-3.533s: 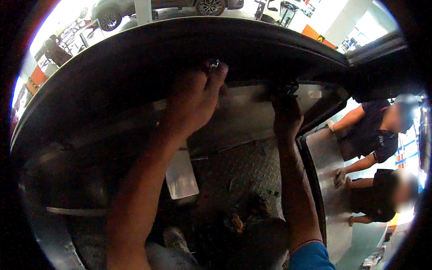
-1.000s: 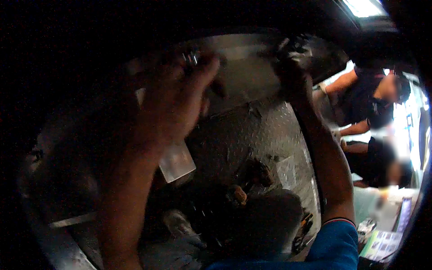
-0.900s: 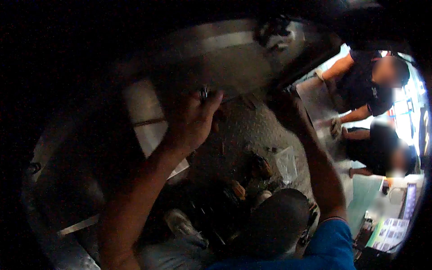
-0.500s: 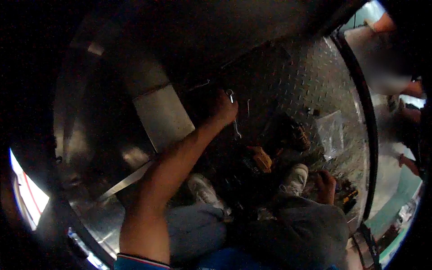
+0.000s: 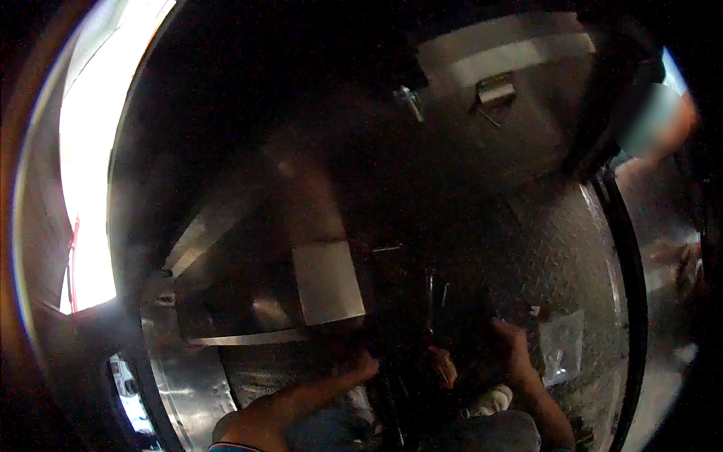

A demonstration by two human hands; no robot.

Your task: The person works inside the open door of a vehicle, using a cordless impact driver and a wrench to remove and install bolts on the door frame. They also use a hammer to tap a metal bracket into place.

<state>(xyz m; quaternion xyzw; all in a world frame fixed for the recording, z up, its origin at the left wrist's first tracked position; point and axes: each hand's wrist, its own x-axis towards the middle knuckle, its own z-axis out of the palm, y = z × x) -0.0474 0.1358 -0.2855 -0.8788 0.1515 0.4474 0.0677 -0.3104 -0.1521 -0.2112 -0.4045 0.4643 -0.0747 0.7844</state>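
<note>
My left hand (image 5: 361,361) is low, beside the lower end of a pale metal plate (image 5: 327,279); its fingers are lost in shadow, so whatever they hold is hidden. My right hand (image 5: 514,346) has loosely bent, parted fingers, with nothing visible in them, near a clear plastic bag (image 5: 561,346). Between the hands lie a tan glove (image 5: 444,365) and a spanner (image 5: 431,297), with a thin rod (image 5: 446,294) alongside.
Dark curved bodywork surrounds me, with a bright opening (image 5: 90,166) at left. Metal fittings (image 5: 493,94) sit on a panel ahead. The tread-plate floor (image 5: 557,241) ends at a black edge (image 5: 629,316). A blurred person (image 5: 651,120) is at upper right.
Both hands have come down from the upper dark rim toward the floor and my view has shifted. The spanner seen in my left hand earlier is no longer visible there.
</note>
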